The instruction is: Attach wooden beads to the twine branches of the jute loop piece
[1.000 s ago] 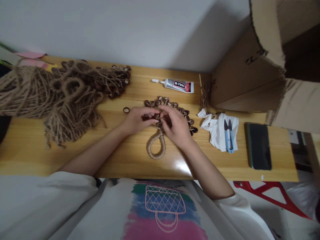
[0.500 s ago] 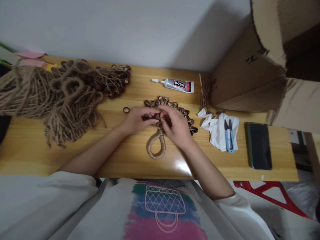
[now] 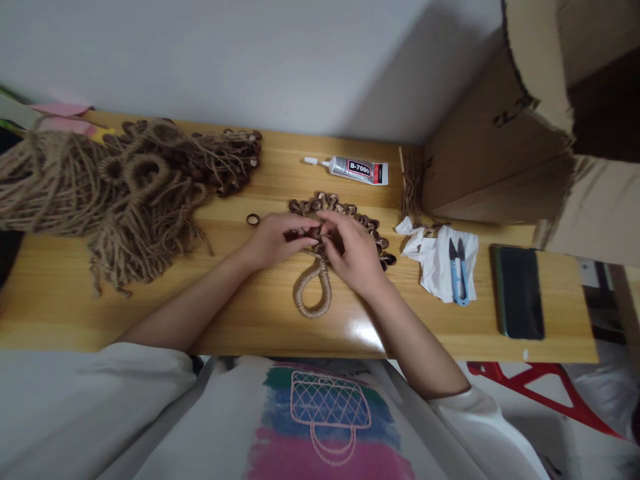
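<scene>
Nearest me, at six o'clock from where my fingertips meet, is my white shirt; its print shows a bag outline, with small dark lettering above, too blurred to read surely. Next, also at six, the wrapped loop of the jute piece lies flat on the table. That coil looks firm and springy, and I'd judge it the safest place to lift from; the whole should be light.

The body of the piece is under my hands, fanning towards two and three o'clock in rows of brown pieces. These look hard and smooth, perhaps a little slippery, while the cord between them should be soft and grippy. My left hand and right hand meet there, thumbs and fingertips closed on a small bit of it; whether I'm pinching cord or a brown piece, I can't tell.

At four lies a dark phone, and just inside it blue-handled snips on white tissue. A loose brown ring sits at nine. Farther off, a jute bundle heaps at ten, a glue tube marked "B-7000" lies at one, and a cardboard box at two bears dark marks I can't read.
</scene>
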A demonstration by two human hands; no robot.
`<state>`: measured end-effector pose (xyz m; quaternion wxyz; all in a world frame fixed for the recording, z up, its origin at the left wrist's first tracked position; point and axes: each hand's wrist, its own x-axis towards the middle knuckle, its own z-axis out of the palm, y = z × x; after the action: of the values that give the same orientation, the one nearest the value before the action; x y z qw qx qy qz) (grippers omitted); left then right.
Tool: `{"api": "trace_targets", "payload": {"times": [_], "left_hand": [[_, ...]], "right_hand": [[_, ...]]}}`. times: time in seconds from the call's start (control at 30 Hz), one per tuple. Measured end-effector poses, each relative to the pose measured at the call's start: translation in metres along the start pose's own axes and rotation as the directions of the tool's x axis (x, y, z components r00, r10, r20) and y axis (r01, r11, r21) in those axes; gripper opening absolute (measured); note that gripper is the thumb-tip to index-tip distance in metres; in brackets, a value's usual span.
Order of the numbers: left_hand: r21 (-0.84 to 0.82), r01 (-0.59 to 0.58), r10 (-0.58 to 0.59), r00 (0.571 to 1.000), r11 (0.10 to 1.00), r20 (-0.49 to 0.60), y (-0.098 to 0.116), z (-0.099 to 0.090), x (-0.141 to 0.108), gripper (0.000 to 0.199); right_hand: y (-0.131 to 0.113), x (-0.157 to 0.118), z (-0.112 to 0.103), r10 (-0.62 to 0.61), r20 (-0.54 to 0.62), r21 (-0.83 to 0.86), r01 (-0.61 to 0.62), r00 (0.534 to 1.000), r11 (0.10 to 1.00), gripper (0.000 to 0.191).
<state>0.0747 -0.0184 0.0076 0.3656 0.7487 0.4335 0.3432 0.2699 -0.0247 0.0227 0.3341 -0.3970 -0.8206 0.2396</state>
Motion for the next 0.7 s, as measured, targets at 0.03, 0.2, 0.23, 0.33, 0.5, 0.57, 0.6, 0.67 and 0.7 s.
{"api": "trace_targets", "payload": {"times": [0.03, 0.2, 0.23, 0.33, 0.5, 0.57, 0.6, 0.67, 0.7], "left_hand": [[-0.002, -0.002, 0.002, 1.000, 1.000, 0.003, -0.0001, 0.0001, 0.0002, 0.026], [0.016, 0.008, -0.009, 1.000, 1.000, 0.015, -0.0005, 0.0005, 0.0004, 0.029], [0.017, 0.011, -0.011, 1.000, 1.000, 0.013, -0.0005, 0.0005, 0.0003, 0.029], [0.013, 0.019, -0.019, 1.000, 1.000, 0.016, -0.0004, 0.0008, 0.0000, 0.029], [-0.004, 0.015, -0.015, 1.000, 1.000, 0.009, -0.0002, 0.0011, 0.0001, 0.028], [-0.015, 0.022, -0.021, 1.000, 1.000, 0.015, 0.0001, 0.0008, 0.0002, 0.027], [-0.019, 0.026, -0.025, 1.000, 0.999, 0.019, 0.0003, 0.0006, 0.0003, 0.026], [-0.023, 0.036, -0.035, 0.999, 0.999, 0.026, 0.0004, 0.0003, 0.0002, 0.024], [-0.023, 0.040, -0.039, 0.999, 0.999, 0.026, 0.0004, 0.0002, 0.0002, 0.023]], "right_hand": [[-0.0001, 0.0001, -0.0001, 0.008, 0.005, 0.004, -0.008, 1.000, 1.000, 0.036], [-0.0005, 0.0000, -0.0004, -0.001, -0.009, -0.001, 0.001, 1.000, 1.000, 0.036], [-0.0005, -0.0001, -0.0004, -0.007, -0.014, -0.004, 0.007, 1.000, 1.000, 0.036], [-0.0003, -0.0003, -0.0001, -0.028, -0.030, -0.003, 0.028, 0.999, 1.000, 0.036], [-0.0004, -0.0003, -0.0004, -0.017, -0.032, 0.012, 0.017, 0.999, 1.000, 0.036], [-0.0007, -0.0003, -0.0008, 0.008, -0.017, 0.022, -0.007, 1.000, 1.000, 0.036], [-0.0009, -0.0003, -0.0011, 0.014, -0.013, 0.029, -0.014, 1.000, 0.999, 0.036], [-0.0010, -0.0003, -0.0014, 0.007, -0.018, 0.044, -0.006, 1.000, 0.999, 0.037], [-0.0010, -0.0002, -0.0015, 0.000, -0.023, 0.050, 0.002, 1.000, 0.999, 0.037]]}}
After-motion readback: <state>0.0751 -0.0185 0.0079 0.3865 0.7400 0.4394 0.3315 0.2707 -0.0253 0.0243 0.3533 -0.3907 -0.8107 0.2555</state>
